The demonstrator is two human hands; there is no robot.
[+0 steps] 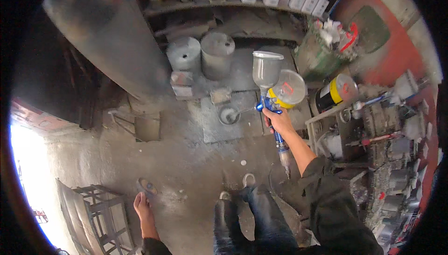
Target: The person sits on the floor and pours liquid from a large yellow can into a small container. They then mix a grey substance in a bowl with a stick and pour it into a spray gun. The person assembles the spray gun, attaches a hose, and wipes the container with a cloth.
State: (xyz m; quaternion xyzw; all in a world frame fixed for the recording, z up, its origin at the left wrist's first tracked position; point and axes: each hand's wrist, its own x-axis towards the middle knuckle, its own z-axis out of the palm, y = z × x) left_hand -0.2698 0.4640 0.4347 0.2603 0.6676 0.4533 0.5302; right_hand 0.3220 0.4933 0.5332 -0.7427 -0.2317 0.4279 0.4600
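My right hand (279, 120) is wrapped round the handle of a blue spray gun (268, 104), held out in front of me. On top of the gun stands a grey paint cup (267, 71) with a pale lid; a connector hangs below the grip, and the nozzle faces left. My left hand (144, 208) hangs low at the left with loosely bent fingers and nothing visible in it. Near its fingertips, on the floor, lies a brownish oval object (147, 186) whose kind I cannot make out. A small round can (229, 115) stands on the floor left of the gun.
Two grey drums (217, 57) stand ahead, below a shelf (200, 9) with several white tins. Yellow-banded cans (337, 93) and a green bin (317, 57) are at right, beside a cluttered rack (387, 138). A slatted metal frame (105, 213) stands lower left.
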